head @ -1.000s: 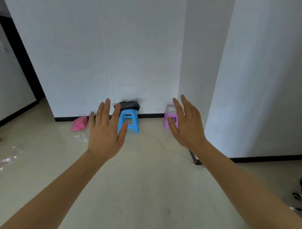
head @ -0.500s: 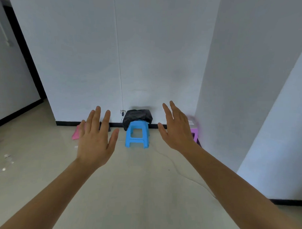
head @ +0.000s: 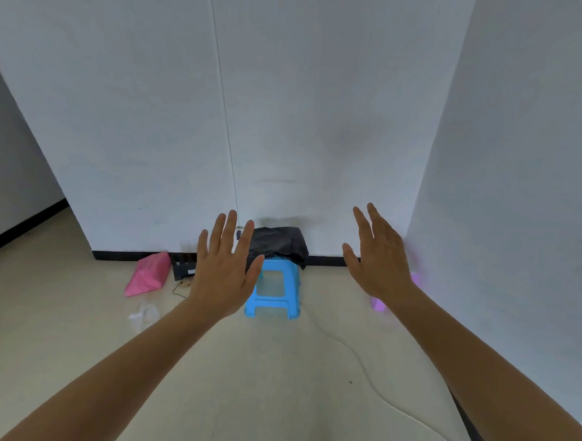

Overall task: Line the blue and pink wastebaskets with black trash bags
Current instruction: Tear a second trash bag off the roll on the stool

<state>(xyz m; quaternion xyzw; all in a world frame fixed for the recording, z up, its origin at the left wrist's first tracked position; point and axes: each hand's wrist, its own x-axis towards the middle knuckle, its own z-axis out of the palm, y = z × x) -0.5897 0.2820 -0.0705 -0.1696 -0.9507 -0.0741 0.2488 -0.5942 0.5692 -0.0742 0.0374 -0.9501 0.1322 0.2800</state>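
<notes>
From the head camera, both bare arms reach forward over a pale floor (head: 277, 384), palms facing away. The left hand (head: 223, 277) has its fingers spread apart and holds nothing; it hangs in the air in front of the blue stool (head: 274, 294), covering the stool's left edge. The right hand (head: 379, 259) is likewise spread and empty, raised near the corner where the white wall (head: 287, 104) meets the wall on the right.

The blue stool stands on the floor close to the back wall, and a crumpled black trash bag (head: 277, 244) lies on top of it, draped over the seat and touching the black baseboard (head: 324, 261) behind. To the left, a pink bag-like thing (head: 149, 274) lies tilted on the floor just beside a small dark box (head: 184, 270) that sits against the baseboard (what the box is cannot be told). Some clear plastic scraps (head: 144, 316) lie nearer the camera.

Behind the right wrist, a blurred purple-pink object (head: 379, 304) sits on the floor by the right wall; most of it is hidden by the arm, so whether it is a wastebasket cannot be told. A thin white cable (head: 360, 358) curves across the floor from the stool toward the lower right.
</notes>
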